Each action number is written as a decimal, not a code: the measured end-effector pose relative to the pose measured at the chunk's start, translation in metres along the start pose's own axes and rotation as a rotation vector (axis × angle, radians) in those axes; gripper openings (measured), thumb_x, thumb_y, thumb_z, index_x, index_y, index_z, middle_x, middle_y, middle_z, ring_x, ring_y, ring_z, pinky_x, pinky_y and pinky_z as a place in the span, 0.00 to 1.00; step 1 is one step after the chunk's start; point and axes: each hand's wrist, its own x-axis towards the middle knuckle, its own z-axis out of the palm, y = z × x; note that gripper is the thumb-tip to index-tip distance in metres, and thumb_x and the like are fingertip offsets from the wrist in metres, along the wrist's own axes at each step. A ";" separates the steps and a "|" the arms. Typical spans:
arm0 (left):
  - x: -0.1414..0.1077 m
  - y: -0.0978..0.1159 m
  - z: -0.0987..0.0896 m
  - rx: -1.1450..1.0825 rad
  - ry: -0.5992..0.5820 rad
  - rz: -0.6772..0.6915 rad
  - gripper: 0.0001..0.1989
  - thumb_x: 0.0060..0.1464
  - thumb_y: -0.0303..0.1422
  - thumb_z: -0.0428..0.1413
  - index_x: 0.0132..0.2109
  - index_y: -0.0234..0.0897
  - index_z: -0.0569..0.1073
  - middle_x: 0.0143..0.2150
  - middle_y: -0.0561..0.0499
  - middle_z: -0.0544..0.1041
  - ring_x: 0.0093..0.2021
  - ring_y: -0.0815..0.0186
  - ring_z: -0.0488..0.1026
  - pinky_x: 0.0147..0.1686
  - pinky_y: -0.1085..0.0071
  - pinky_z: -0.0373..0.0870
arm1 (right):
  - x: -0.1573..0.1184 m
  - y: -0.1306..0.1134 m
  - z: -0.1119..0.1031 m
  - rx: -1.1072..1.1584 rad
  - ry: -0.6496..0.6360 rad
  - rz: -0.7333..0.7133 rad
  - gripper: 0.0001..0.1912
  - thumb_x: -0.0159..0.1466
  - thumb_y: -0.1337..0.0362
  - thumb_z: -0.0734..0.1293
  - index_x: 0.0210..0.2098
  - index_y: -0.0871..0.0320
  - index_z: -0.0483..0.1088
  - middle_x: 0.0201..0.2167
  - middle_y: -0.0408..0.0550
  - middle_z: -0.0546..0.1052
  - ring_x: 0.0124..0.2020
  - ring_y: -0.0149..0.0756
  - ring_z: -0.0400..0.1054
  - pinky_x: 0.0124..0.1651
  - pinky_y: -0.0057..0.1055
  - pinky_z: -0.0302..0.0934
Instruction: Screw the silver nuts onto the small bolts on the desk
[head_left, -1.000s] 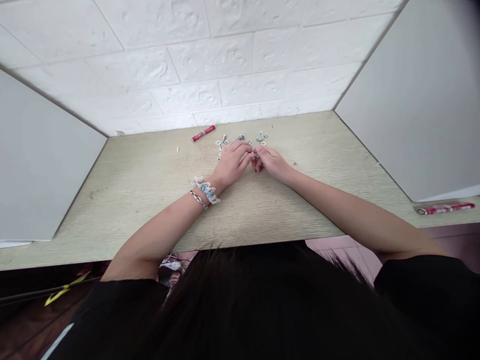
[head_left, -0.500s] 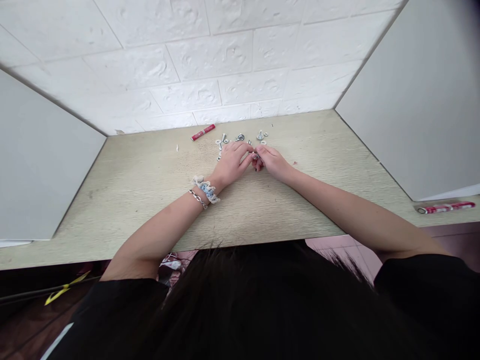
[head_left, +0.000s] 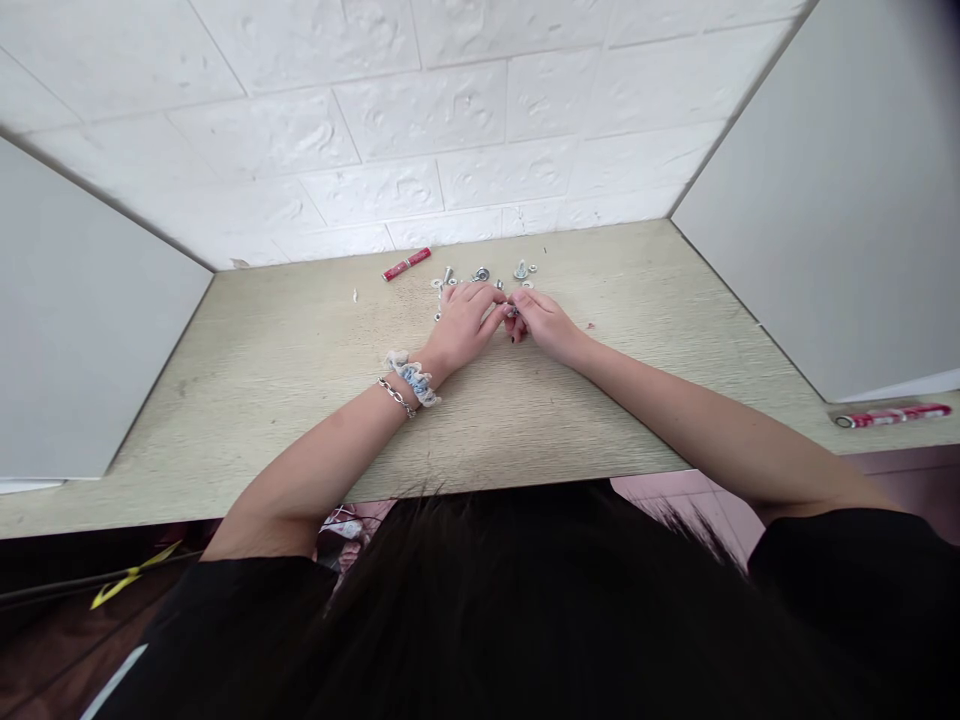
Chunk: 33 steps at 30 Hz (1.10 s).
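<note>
My left hand [head_left: 466, 322] and my right hand [head_left: 541, 322] meet over the pale wooden table [head_left: 315, 400], fingertips nearly touching. Between them is a small metal piece [head_left: 511, 311], pinched by both hands; its shape is too small to make out. Just beyond my fingers lie a bolt [head_left: 448, 274], a round metal part [head_left: 482, 273], a bolt standing on its wide head [head_left: 521, 269], a small nut [head_left: 533, 268] and several washers and nuts. My left hand partly hides the parts on the left.
A red tube [head_left: 406, 264] lies near the white brick wall [head_left: 390, 190]. Another red tube [head_left: 892, 416] is at the right front edge. Grey panels stand at the left [head_left: 90, 330] and right [head_left: 817, 220]. A white scrap [head_left: 355, 296] lies left of the parts.
</note>
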 end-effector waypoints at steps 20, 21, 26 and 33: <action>0.003 0.003 -0.003 -0.007 -0.155 -0.021 0.24 0.68 0.45 0.33 0.31 0.37 0.64 0.33 0.50 0.74 0.41 0.62 0.70 0.53 0.60 0.55 | 0.000 0.008 -0.001 -0.063 -0.020 -0.087 0.16 0.65 0.51 0.63 0.32 0.56 0.57 0.26 0.39 0.60 0.27 0.26 0.56 0.33 0.26 0.64; 0.003 0.003 -0.003 -0.008 -0.154 -0.021 0.24 0.68 0.44 0.34 0.31 0.37 0.64 0.33 0.50 0.74 0.40 0.62 0.70 0.53 0.60 0.55 | 0.000 0.009 -0.002 -0.060 -0.019 -0.086 0.15 0.65 0.52 0.63 0.32 0.56 0.57 0.26 0.39 0.60 0.26 0.26 0.56 0.33 0.26 0.63; 0.003 0.002 -0.002 -0.013 -0.158 -0.026 0.24 0.68 0.45 0.34 0.31 0.37 0.64 0.33 0.49 0.73 0.41 0.62 0.70 0.54 0.59 0.55 | 0.000 0.010 -0.002 -0.044 -0.021 -0.099 0.13 0.65 0.54 0.63 0.33 0.55 0.57 0.26 0.38 0.61 0.25 0.25 0.56 0.33 0.27 0.63; 0.003 0.004 -0.003 -0.060 -0.173 -0.047 0.22 0.68 0.43 0.35 0.35 0.38 0.66 0.34 0.50 0.74 0.41 0.63 0.70 0.55 0.58 0.55 | 0.000 0.010 -0.001 -0.081 -0.005 -0.076 0.07 0.67 0.62 0.59 0.34 0.55 0.57 0.25 0.37 0.61 0.22 0.24 0.54 0.32 0.27 0.61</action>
